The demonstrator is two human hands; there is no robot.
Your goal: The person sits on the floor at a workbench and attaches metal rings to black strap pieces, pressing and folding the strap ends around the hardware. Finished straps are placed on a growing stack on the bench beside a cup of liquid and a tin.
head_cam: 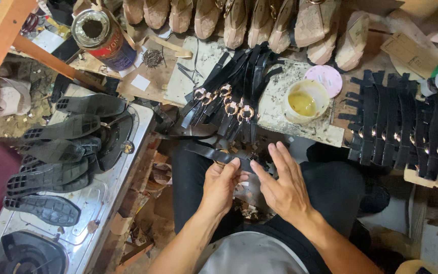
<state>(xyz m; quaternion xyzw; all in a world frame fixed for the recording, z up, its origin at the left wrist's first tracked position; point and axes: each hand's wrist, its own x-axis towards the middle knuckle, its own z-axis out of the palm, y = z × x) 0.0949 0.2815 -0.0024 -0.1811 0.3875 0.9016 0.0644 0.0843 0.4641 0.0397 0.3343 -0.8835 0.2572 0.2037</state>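
Both hands work a black strap over the lap, at the centre of the frame.

The left hand (pixel 221 182) pinches the strap (pixel 214 152) between thumb and fingers, holding it taut; the right hand (pixel 282 185) has its fingers spread and nearly flat, thumb tip at the strap's end by the left thumb, seemingly to press it. Just above, on the surface (pixel 280 109), buckled straps (pixel 226 99) lie fanned within reach beside a glue cup (pixel 305 101). More straps (pixel 396 127) sit at right, black soles (pixel 59 162) stacked on a stove (pixel 102 203) at left, shoes (pixel 239 20) along the top.
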